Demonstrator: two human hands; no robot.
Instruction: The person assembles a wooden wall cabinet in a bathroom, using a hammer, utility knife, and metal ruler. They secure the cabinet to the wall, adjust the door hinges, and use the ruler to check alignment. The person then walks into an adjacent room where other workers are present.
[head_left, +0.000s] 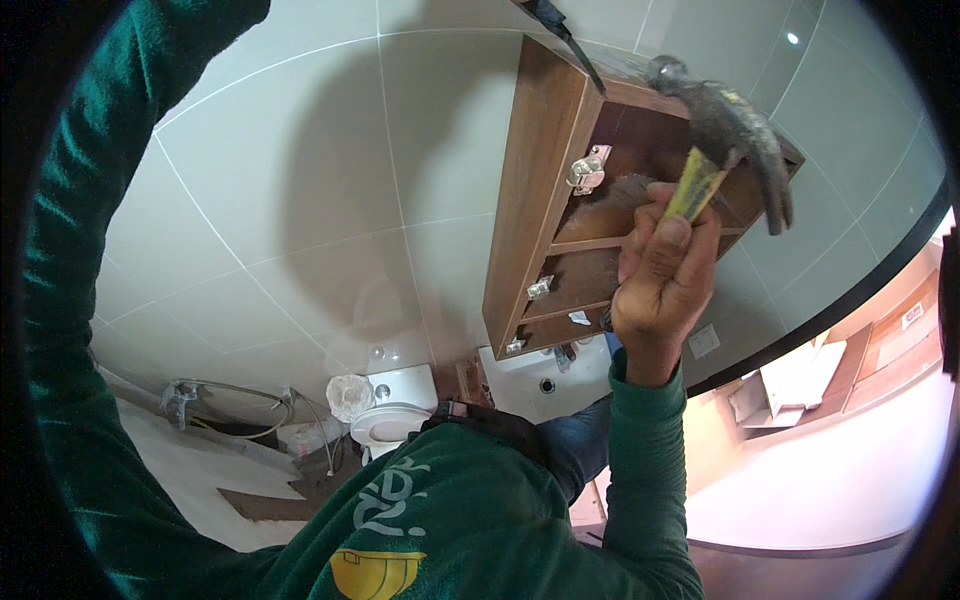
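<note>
My right hand (665, 270) is closed round the yellow handle of a claw hammer (735, 120), gripping it close under the dark metal head. The hammer is raised in front of a wooden wall cabinet (545, 170) with open shelves and metal hinges (588, 170) along its left side. My left arm (70, 250) reaches up past the top edge, so the left hand is out of sight. A thin dark tool (575, 45) comes down from the top edge, its tip at the cabinet's upper front edge; what holds it is hidden.
Below the cabinet is a white washbasin (545, 385) with a tap. A toilet (390, 415) stands to its left, near a hose (300, 400) on the wall. Pale tiles (250, 200) cover the wall. A doorway on the right shows wooden boards (850, 370).
</note>
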